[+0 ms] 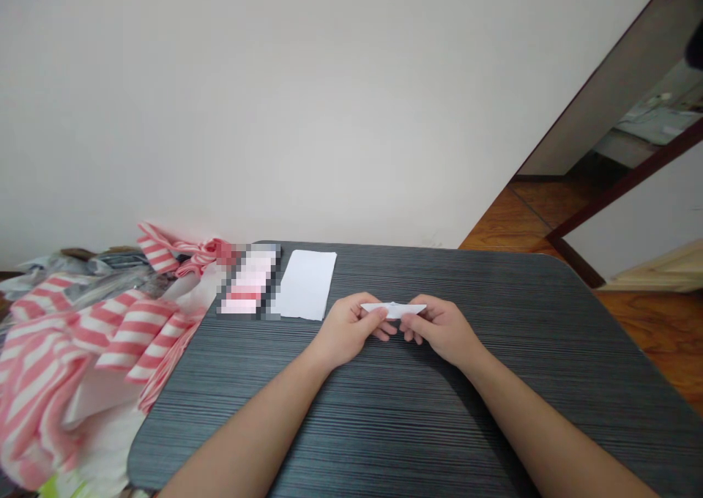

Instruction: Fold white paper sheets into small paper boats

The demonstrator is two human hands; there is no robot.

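Note:
A small white folded paper boat [394,310] is held level between my two hands, just above the dark table [362,425]. My left hand [354,324] pinches its left part, thumb on the near side and fingers behind and below. On the right part, my right hand [435,322] grips in the same way. A tiny peak shows at the middle of the boat's upper edge. Beyond my left hand lies a stack of white paper [307,284], flat on the table.
Left of the paper is a pixelated pinkish rectangle [250,282], its kind hidden. Red-and-white striped cloth [121,329] is heaped beside the table's left edge. A pale wall [329,117] rises behind the table; wooden floor [505,216] shows at the right.

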